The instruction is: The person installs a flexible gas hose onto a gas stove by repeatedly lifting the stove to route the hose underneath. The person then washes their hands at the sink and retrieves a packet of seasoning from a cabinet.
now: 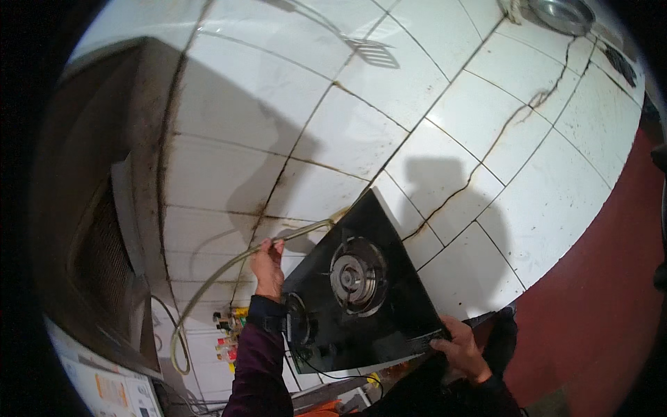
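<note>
While the left hand (268,270) pinches a yellowish hose (304,231) with thumb and fingers, the right hand (464,349) is gripping a near corner of the black stove (406,299). This stove is on or just over the white tiled counter (577,167), beside the tiled wall (236,90); whether it is lifted, I cannot tell. One part of the hose goes behind the stove, and another part curves to the left.
</note>
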`<state>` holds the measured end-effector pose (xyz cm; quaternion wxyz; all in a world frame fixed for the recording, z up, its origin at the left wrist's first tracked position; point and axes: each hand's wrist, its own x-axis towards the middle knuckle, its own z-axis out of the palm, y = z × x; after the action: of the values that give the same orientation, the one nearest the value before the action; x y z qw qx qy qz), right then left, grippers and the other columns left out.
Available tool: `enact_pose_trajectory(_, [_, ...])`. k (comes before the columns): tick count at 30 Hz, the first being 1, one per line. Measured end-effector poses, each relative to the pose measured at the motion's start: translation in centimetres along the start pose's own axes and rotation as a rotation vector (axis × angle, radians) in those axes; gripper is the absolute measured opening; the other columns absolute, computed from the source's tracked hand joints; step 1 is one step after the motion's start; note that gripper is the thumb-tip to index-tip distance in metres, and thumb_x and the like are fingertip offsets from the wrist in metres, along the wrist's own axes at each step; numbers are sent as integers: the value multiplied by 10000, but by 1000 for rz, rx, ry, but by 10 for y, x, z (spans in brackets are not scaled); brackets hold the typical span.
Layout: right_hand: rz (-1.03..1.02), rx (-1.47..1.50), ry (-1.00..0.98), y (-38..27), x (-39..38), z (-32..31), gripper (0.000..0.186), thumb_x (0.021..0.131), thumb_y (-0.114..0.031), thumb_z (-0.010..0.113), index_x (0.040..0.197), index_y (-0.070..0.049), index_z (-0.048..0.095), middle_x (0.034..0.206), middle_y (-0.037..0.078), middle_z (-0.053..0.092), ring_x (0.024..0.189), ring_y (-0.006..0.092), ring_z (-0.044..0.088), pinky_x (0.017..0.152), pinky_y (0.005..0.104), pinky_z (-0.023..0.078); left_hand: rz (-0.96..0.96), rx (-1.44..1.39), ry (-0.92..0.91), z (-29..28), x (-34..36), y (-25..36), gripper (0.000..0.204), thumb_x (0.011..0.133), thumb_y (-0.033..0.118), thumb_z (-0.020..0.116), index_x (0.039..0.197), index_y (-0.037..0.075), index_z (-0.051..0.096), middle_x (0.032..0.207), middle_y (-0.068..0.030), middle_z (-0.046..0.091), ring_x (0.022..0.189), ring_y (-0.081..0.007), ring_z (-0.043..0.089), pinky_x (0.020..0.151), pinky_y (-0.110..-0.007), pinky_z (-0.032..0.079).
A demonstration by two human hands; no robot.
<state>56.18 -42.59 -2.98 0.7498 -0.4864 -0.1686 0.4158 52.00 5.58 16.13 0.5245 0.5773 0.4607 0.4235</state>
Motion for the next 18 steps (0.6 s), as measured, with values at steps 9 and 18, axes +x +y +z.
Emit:
enact_pose_trajectory(9, [5, -221, 226, 30, 30, 21, 395, 938, -275, 695, 1168, 38, 622, 962, 155, 656, 906, 224, 614, 806, 399, 498, -338, -391, -244, -23, -136, -24, 283, 1015, 195, 657, 1256, 51, 620, 1166, -68, 669, 1033, -241, 692, 799, -286, 620])
enact_pose_trajectory(18, [35, -368, 229, 7, 39, 17, 289, 971, -228, 690, 820, 1, 599, 702, -26, 464, 711, 105, 401, 606, 324, 379, -156, -495, -349, -64, -188, 44, 662, 1040, 293, 616, 1600, 158, 288, 1657, -75, 231, 1372, -325, 481, 1038, -403, 532])
